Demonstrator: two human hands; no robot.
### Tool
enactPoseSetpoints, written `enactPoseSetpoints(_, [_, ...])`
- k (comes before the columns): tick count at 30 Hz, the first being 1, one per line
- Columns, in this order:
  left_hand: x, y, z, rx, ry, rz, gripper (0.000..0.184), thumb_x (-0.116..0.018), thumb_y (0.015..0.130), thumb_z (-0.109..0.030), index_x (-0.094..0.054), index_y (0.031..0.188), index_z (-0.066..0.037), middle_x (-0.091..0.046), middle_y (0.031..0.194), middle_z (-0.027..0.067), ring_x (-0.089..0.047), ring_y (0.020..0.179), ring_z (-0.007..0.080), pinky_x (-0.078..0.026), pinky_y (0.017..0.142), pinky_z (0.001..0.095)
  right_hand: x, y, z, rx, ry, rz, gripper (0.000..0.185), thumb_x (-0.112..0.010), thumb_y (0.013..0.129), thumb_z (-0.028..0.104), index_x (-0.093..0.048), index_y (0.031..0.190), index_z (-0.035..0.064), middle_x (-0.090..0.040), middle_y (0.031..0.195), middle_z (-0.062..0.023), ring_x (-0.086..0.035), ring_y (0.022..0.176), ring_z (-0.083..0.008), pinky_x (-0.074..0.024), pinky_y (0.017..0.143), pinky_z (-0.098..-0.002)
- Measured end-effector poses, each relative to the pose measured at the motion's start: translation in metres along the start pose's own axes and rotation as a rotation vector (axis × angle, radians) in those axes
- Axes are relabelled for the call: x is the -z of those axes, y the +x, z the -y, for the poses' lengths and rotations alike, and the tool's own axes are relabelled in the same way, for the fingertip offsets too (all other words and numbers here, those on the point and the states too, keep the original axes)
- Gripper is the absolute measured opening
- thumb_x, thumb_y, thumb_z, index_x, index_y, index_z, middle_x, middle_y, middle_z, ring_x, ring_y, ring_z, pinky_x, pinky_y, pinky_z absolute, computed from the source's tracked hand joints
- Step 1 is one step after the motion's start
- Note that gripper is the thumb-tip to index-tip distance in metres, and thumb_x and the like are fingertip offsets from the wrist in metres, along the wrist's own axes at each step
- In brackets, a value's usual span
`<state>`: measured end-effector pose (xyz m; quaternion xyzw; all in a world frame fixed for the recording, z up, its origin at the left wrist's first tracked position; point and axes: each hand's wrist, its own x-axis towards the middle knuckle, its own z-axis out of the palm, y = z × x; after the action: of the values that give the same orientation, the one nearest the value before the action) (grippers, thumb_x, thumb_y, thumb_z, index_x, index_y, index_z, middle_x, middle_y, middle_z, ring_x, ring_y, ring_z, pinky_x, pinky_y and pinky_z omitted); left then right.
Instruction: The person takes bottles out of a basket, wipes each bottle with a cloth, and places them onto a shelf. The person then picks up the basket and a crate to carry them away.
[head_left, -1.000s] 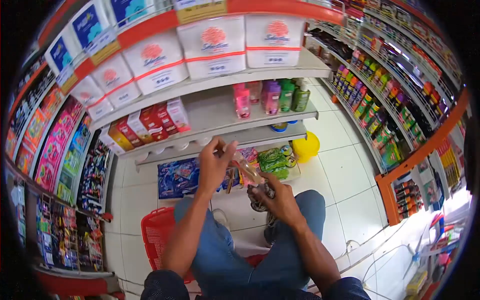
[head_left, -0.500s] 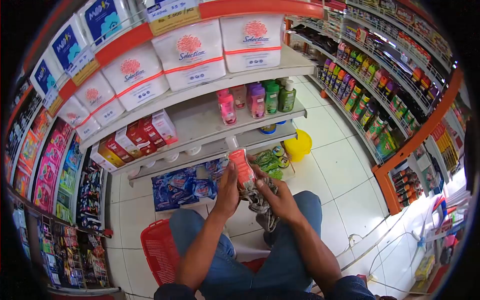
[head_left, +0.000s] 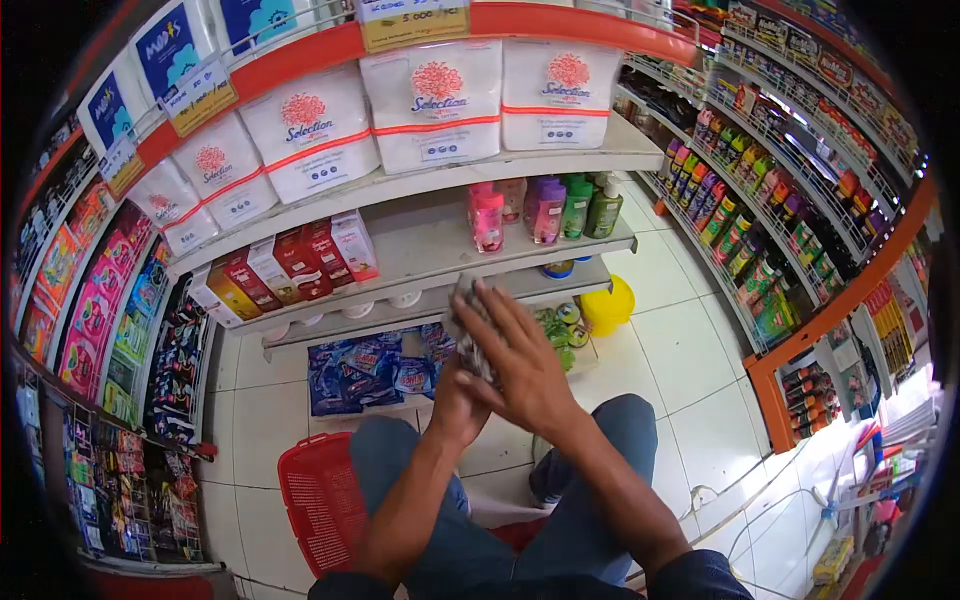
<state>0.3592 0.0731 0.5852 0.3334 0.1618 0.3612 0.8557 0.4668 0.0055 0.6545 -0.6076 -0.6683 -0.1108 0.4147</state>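
A crumpled patterned cloth [head_left: 468,335] is wrapped around something between my two hands, above the floor and in front of the low shelves. My left hand [head_left: 458,405] is closed around the lower part of the bundle; its fingers are mostly hidden. Over the cloth lies my right hand [head_left: 522,365], its long fingers pressed on it and pointing up and left. The bottle seen earlier is not visible now. Pink, purple and green bottles [head_left: 548,215] stand on the shelf beyond my hands.
A red basket [head_left: 322,505] rests on the floor left of my knees. Blue packets [head_left: 370,370] fill a low tray, with a yellow tub [head_left: 607,305] to the right. White Selection packs [head_left: 437,100] and boxes [head_left: 290,262] occupy the shelves. Cables [head_left: 720,520] cross the floor at right.
The bottle with the red label has gone out of sight behind the cloth and hands. My right hand has moved up and over the cloth. The view has shifted slightly.
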Motion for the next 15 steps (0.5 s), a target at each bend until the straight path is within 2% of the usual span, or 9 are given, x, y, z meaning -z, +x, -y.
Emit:
enactPoseSetpoints(1, [-0.003,-0.003,-0.007,0.046,-0.148,-0.068,0.045,-0.041,0.109,-0.035,-0.043,0.147,-0.011,-0.055,0.139,0.0037,-0.059,0.122,0.0192,-0.05,0.1,0.0365,-0.006,-0.007,0.002,0.009,0.021,0.033,0.067,-0.07,0.08,0.003,-0.052,0.144,0.0099,-0.051,0.145,-0.0185,-0.053,0.128,-0.0385,-0.0444,0.108,-0.0437])
enactPoseSetpoints(3, [-0.001,-0.006,-0.011,0.02,-0.083,-0.051,0.043,-0.042,0.108,-0.031,-0.046,0.145,-0.009,-0.057,0.139,0.0056,-0.059,0.124,0.0211,-0.049,0.103,0.0391,-0.017,-0.018,0.0,0.012,0.053,0.08,0.07,-0.07,0.078,0.001,-0.052,0.145,0.011,-0.05,0.147,-0.0184,-0.052,0.129,-0.0389,-0.0438,0.109,-0.0446])
enactPoseSetpoints(7, [0.003,-0.004,-0.006,0.124,-0.17,-0.07,0.043,-0.041,0.109,-0.036,-0.05,0.142,-0.009,-0.057,0.138,0.0074,-0.057,0.124,0.0185,-0.046,0.107,0.0377,-0.014,-0.038,-0.014,0.057,0.051,0.133,0.072,-0.068,0.074,-0.004,-0.055,0.143,0.0125,-0.052,0.146,-0.0167,-0.049,0.134,-0.0376,-0.044,0.109,-0.0445])
enactPoseSetpoints(11, [0.006,-0.001,-0.019,0.185,-0.175,-0.122,0.045,-0.044,0.108,-0.039,-0.051,0.141,-0.01,-0.061,0.133,0.0053,-0.059,0.121,0.0178,-0.046,0.105,0.0361,-0.006,-0.05,-0.015,0.037,0.135,0.214,0.068,-0.067,0.075,-0.006,-0.058,0.139,0.0109,-0.057,0.141,-0.0154,-0.054,0.129,-0.0357,-0.0449,0.108,-0.0419])
enactPoseSetpoints(14, [0.024,0.009,-0.014,0.11,-0.24,0.117,0.046,-0.047,0.107,-0.041,-0.051,0.142,-0.011,-0.062,0.131,0.0037,-0.06,0.118,0.018,-0.046,0.105,0.0353,0.018,-0.039,-0.015,-0.157,0.534,0.32,0.057,-0.066,0.08,-0.005,-0.06,0.135,0.0078,-0.063,0.132,-0.0139,-0.061,0.117,-0.0329,-0.0469,0.105,-0.0383])
enactPoseSetpoints(15, [0.023,0.008,-0.015,0.109,-0.238,0.117,0.046,-0.047,0.107,-0.041,-0.051,0.142,-0.011,-0.062,0.131,0.0037,-0.06,0.118,0.018,-0.046,0.105,0.0353,0.025,-0.03,-0.011,-0.156,0.534,0.319,0.057,-0.066,0.08,-0.005,-0.06,0.135,0.0078,-0.063,0.132,-0.0139,-0.061,0.117,-0.0329,-0.0469,0.105,-0.0383])
